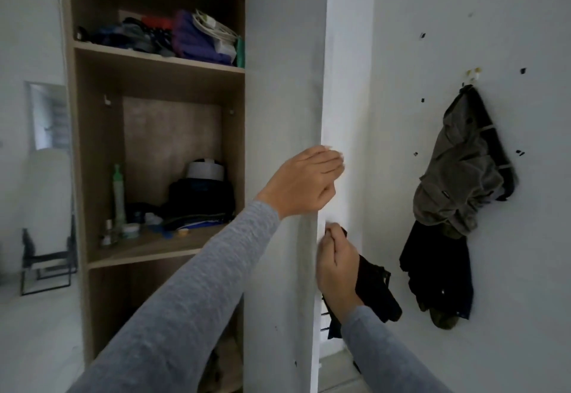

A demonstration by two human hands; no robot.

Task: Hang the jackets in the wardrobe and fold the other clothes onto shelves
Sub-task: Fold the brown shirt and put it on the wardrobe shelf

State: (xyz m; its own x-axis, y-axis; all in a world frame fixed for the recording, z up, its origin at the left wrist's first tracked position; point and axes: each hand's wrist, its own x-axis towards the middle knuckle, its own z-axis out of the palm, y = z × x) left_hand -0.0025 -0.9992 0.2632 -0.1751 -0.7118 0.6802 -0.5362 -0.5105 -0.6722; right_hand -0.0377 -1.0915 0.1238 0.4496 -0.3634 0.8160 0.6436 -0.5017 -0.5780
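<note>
At the free edge of the wardrobe (173, 133) door (278, 99): left hand (304, 181), fingers curled over the door's edge and gripping it, grey sleeve reaching in from lower left. Just below it: right hand (336, 264), fingers closed round a dark garment (375, 287) and held close against the same edge; whether the knuckles touch the door cannot be told. Garment, position: bunched in the right hand, beside the door, between it and the wall. Garment, lie: limp, long axis near vertical and leaning down to the right, free end pointing at the floor, a second fold trailing under the wrist. Kind of garment not legible. Open left bay, contents: upper shelf (154, 57) carrying a loose pile of clothes (191, 37), not neatly folded; middle shelf (148, 244) carrying dark folded cloth (200, 198), a tall green bottle (118, 192) and small pots. Wall at right, on a hook: grey-brown jacket (460, 176), with darker clothing (438, 272) hanging beneath it, well apart from both hands. Step in hand, as judged: getting the closed bay open while one item waits to be stowed. Next move, as judged: a pull by the left hand to swing the door clear, the right keeping its cloth out of the gap; then both hands free to fold or hang the piece. What lies behind the door is hidden.
</note>
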